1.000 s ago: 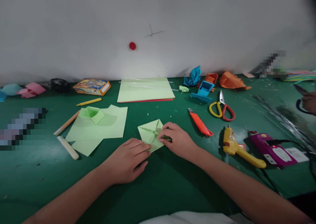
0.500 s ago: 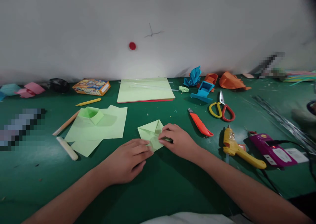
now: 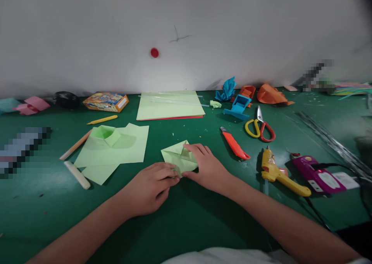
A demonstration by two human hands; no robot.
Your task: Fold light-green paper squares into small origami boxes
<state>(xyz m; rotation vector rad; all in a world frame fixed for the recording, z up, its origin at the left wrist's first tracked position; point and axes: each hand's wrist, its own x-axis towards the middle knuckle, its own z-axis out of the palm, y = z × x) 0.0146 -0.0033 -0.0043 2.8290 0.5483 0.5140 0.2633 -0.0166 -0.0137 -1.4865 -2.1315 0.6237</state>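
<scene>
A light green folded paper (image 3: 183, 162) lies on the table in front of me, diagonal creases and a raised flap showing on its upper face. My left hand (image 3: 152, 186) is closed over its lower left edge, fingertips pressing it down. On the other side, my right hand (image 3: 207, 165) grips the paper's right part, its fingers over the upper flap and the thumb at the lower edge. The paper's right corner is hidden behind that hand. To the left, a green folded paper box (image 3: 107, 135) sits on loose light green sheets (image 3: 130, 149).
On the right are an orange cutter (image 3: 235, 144), scissors (image 3: 263, 126), a yellow glue gun (image 3: 280, 173) and a purple power strip (image 3: 318, 173) with cords. A paper stack (image 3: 171, 107) lies against the wall. A yellow pen (image 3: 102, 119) and an orange carton (image 3: 106, 101) are at left.
My right hand has gone from pinching the paper's right side to a wider spread of thumb and fingers around it. My left hand has stayed on the lower left edge.
</scene>
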